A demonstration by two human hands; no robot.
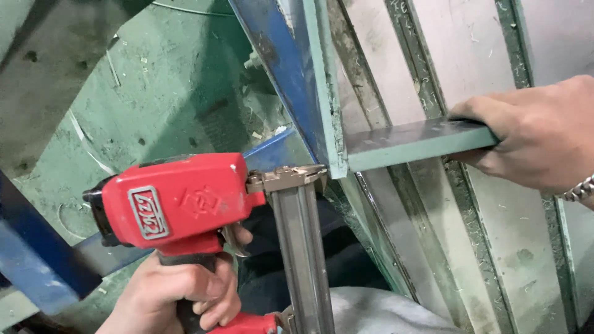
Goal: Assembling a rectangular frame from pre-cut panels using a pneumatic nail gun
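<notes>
The left hand (176, 294) is wrapped tight around the grip of a red pneumatic nail gun (179, 201), one finger resting at the trigger. The gun's metal nose (291, 178) presses against a long green-edged board (322, 93) that runs diagonally up the view. The right hand (532, 133) is clamped on the end of a short green-edged strip (417, 142), holding it level and butted square against that board, opposite the nose. To fasten well, the strip likely needs to stay flush and unmoving, with the gun square to the joint and fingers well away from it. A blue metal frame (281, 62) lies just behind the board, and the gun's long magazine (306, 260) hangs below. A worn green surface (167, 80) sits behind.
</notes>
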